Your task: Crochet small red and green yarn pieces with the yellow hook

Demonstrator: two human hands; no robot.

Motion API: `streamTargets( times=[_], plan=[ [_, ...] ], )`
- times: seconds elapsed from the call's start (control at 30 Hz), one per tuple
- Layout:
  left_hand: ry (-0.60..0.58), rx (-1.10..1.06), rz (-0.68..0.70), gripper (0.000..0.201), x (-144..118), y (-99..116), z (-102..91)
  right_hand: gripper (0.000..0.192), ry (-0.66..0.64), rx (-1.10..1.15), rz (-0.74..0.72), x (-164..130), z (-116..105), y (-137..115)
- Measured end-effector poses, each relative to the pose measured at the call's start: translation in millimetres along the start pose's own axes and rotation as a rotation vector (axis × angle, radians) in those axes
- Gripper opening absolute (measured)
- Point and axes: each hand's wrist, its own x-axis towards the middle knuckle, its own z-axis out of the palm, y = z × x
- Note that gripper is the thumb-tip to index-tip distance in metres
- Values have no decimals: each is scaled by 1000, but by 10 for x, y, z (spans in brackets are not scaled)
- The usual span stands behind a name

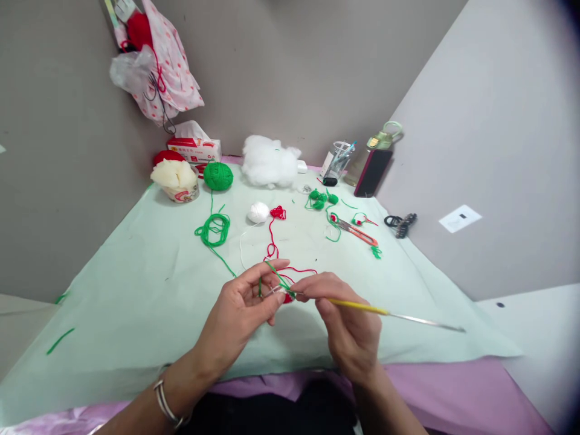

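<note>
While left hand [244,302] pinches green yarn [276,279], right hand [338,314] grips crochet hook [394,315], open cloth [136,290] toward left edge.

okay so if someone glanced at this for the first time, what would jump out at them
First, the two hands low in the middle: the left hand pinches green yarn, and the right hand works a yellow-handled crochet hook. Behind them on the pale green cloth sit a green yarn ball and white stuffing.

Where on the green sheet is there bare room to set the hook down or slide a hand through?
Bare sheet lies left of the left hand, below the loose green yarn coil, and right of the right hand, under the crochet hook. Crowded: the far edge, from the bowl to the scissors.
</note>
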Motion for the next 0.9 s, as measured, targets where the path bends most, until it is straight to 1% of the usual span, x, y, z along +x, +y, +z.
streamTargets(
  times=[0.1, 0.2, 0.33, 0.4, 0.53, 0.6, 0.77, 0.83, 0.9],
  plan=[
    [48, 16, 13, 41, -3, -5, 26, 23, -43, -116, -70, -2, 11, -8],
    [85, 2, 10, 43, -7, -15, 55, 26, -37, -286, -168, -35, 68, 11],
    [59, -101, -13, 45, -22, -46, 72, 38, 25, -567, -372, -120, 156, 53],
    [29, -139, -16, 42, -27, -66, 71, 43, 21, -632, -426, -152, 166, 57],
    [4, -127, -12, 40, -20, -87, 68, 44, -21, -644, -445, -175, 140, 42],
    [18, -96, 12, 38, -13, -87, 69, 39, -28, -646, -453, -175, 135, 40],
    [49, -22, 78, 32, -19, -94, 59, 27, 5, -648, -486, -172, 156, 59],
    [60, -14, 82, 29, -31, -101, 51, 27, 0, -642, -493, -177, 165, 65],
    [70, -10, 83, 30, -46, -101, 47, 32, 0, -628, -490, -188, 170, 71]
  ],
)
